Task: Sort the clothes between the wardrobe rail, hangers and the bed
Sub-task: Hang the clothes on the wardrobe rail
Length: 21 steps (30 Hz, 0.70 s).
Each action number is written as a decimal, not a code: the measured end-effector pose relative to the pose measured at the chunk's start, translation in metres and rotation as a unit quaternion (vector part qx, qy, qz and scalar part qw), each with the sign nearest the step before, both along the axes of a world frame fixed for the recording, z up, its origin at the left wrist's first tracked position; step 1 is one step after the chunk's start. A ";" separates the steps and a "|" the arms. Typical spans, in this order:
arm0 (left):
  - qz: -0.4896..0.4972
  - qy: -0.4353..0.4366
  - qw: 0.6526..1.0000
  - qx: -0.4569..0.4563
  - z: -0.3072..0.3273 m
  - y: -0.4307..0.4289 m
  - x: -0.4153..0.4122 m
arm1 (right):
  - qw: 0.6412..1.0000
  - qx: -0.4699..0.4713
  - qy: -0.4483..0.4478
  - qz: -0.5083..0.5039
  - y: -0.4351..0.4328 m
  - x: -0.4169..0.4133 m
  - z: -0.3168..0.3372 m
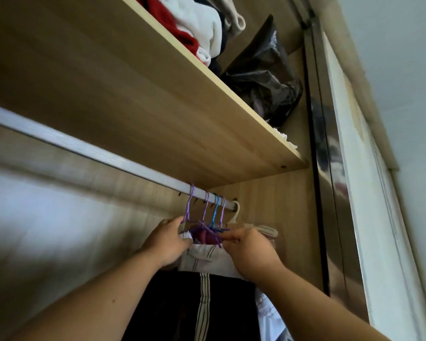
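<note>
A silver wardrobe rail [89,150] runs under the wooden shelf. Several purple hangers [189,205], one blue hanger [215,210] and a white hanger [235,214] hang bunched at its right end. Below them hangs a white striped garment [204,258] over a dark striped one [182,308], with maroon cloth [203,236] at the hanger necks. My left hand [166,242] grips the white garment's top edge at the left. My right hand [247,252] pinches the hangers' arms at the right.
The wooden shelf [207,114] above carries folded red and white clothes [194,28] and a dark plastic bag [263,77]. A mirrored sliding door [330,193] stands at the right. The rail's left stretch carries nothing.
</note>
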<state>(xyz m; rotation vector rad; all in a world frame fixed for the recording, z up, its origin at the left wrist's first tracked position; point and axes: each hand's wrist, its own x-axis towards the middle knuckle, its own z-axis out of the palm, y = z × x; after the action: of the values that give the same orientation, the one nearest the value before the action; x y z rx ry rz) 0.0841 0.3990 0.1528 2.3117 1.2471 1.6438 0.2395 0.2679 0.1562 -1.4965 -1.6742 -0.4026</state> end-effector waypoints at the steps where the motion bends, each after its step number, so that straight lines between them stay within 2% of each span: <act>1: 0.000 0.002 1.000 -0.003 0.000 0.001 -0.001 | 1.000 0.000 0.002 -0.001 -0.001 0.000 -0.002; 7: -0.013 0.018 1.000 -0.015 -0.005 -0.001 -0.005 | 1.000 0.023 -0.015 0.004 -0.007 0.006 -0.011; 10: -0.025 -0.010 1.000 -0.009 -0.006 -0.012 -0.003 | 1.000 0.021 -0.020 -0.006 -0.016 0.007 -0.011; 15: -0.049 -0.076 0.990 0.108 -0.010 -0.064 0.013 | 0.997 0.075 -0.031 -0.014 -0.058 0.020 -0.017; 18: -0.116 -0.060 0.973 0.188 -0.024 -0.103 0.035 | 0.977 0.097 -0.133 -0.133 -0.103 0.039 -0.033; 21: -0.190 0.017 0.957 0.218 -0.046 -0.150 0.072 | 0.953 0.058 -0.205 -0.217 -0.160 0.064 -0.059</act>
<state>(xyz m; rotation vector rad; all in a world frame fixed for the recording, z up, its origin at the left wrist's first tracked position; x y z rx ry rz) 0.1556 0.2492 0.1066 2.6070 0.4140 1.8759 0.3035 0.1080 0.0970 -1.7763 -1.5769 -1.0933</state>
